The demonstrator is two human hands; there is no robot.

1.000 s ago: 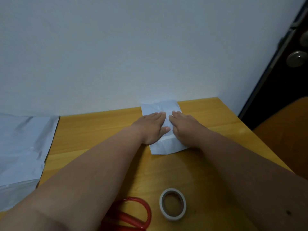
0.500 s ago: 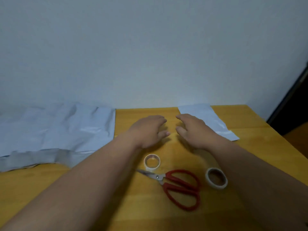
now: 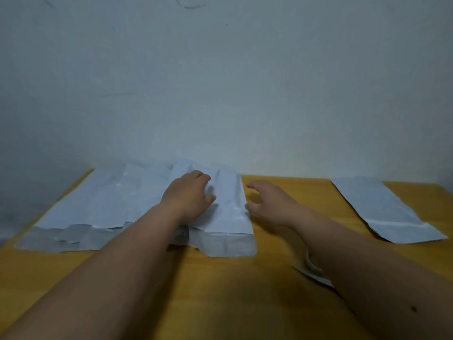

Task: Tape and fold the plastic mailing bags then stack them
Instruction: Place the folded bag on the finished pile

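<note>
A pile of several white plastic mailing bags [image 3: 110, 204] with grey flaps lies flat at the back left of the wooden table [image 3: 220, 290]. The top bag [image 3: 230, 212] lies at the pile's right end. My left hand [image 3: 188, 197] rests on this bag with bent fingers and the thumb apart from them; no pinch shows. My right hand [image 3: 269, 204] hovers just right of the bag's right edge, fingers spread and curved, holding nothing. A folded white bag [image 3: 382, 207] lies alone at the back right.
A white tape roll [image 3: 311, 264] and the grey tip of the scissors [image 3: 309, 276] peek out from under my right forearm. The table stands against a pale wall [image 3: 220, 94]. The left table edge runs beside the pile.
My view has swung left. Both hands left the folded bag on the right and moved to the pile, where my left hand has come down on the top bag.
</note>
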